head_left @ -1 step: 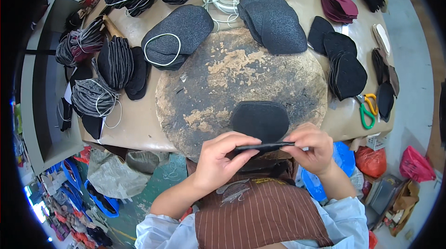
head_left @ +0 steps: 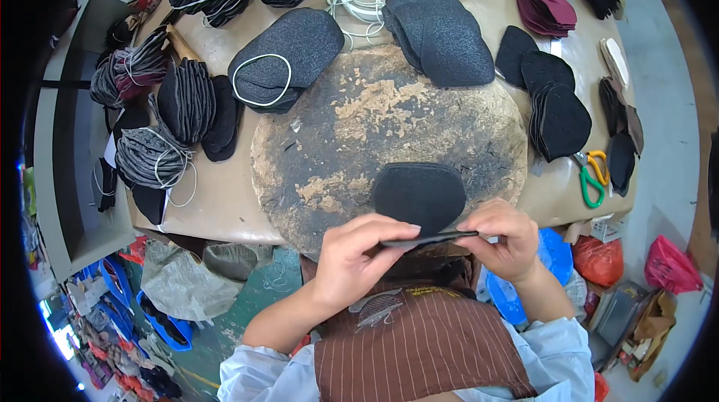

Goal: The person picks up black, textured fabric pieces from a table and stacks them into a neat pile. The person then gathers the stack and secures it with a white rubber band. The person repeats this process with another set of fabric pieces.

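your left hand (head_left: 346, 258) pinches the left end of a thin, flat black piece (head_left: 431, 239) between thumb and fingers, and your right hand (head_left: 505, 240) pinches its right end the same way. you hold the piece nearly edge-on, above the near edge of a round, worn, grey-and-tan board (head_left: 322, 140). just beyond your fingers, a smooth black piece with a rounded far end (head_left: 418, 191) lies flat on that board, its near end hidden behind what you hold.

at the board's far left you have a stack of speckled black sole-shaped pieces (head_left: 303, 42) with a thin white loop (head_left: 263, 57) lying on top; at its far right, a fanned stack of similar dark pieces (head_left: 453, 38). on the brown-covered table (head_left: 228, 203), well to the right of your right hand, rest scissors with one green and one orange handle (head_left: 593, 181), beside overlapping black fabric-like pieces (head_left: 560, 121).
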`<act>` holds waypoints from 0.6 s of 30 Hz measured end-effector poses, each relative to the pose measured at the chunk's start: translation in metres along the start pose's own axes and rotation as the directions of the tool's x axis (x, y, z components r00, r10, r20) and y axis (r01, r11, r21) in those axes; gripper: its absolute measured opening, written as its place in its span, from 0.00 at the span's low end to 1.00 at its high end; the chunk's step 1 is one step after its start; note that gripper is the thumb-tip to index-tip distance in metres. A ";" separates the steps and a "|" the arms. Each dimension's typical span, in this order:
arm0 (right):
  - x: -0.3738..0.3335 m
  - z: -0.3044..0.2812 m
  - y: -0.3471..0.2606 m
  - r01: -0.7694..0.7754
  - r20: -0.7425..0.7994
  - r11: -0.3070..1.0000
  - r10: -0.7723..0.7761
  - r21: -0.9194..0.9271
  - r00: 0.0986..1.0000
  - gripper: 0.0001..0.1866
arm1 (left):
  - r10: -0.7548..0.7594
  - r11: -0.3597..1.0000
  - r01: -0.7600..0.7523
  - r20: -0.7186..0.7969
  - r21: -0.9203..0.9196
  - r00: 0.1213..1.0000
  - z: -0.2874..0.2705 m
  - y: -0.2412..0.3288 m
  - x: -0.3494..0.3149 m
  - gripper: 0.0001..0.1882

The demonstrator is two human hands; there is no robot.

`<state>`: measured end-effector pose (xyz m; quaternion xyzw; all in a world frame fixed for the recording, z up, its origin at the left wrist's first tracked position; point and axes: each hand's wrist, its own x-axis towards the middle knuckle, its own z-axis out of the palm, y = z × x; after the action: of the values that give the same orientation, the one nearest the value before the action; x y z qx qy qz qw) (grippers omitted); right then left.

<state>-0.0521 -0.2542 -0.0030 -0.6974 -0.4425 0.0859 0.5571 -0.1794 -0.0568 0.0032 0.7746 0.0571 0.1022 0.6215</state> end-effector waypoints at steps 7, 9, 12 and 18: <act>0.014 -0.014 -0.009 0.260 0.092 0.963 -0.253 -0.075 0.963 0.14 | 0.339 0.935 -0.335 -0.016 0.115 0.941 0.003 0.002 -0.006 0.18; 0.013 -0.014 -0.008 0.221 0.090 0.974 -0.216 -0.044 0.972 0.14 | 0.311 0.946 -0.299 -0.095 0.122 0.946 0.005 0.001 -0.008 0.20; 0.005 -0.013 -0.004 0.071 0.060 0.997 -0.072 0.007 0.996 0.13 | 0.247 0.961 -0.188 -0.323 0.202 0.914 0.016 0.002 -0.011 0.24; -0.010 -0.010 0.007 -0.179 0.004 0.975 0.180 0.133 0.984 0.12 | 0.276 0.925 -0.151 -0.340 0.349 0.899 0.022 -0.002 -0.022 0.27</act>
<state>-0.0484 -0.2682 -0.0097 -0.6964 -0.3687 0.1621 0.5940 -0.1959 -0.0823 -0.0050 0.8299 0.1065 0.3094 0.4519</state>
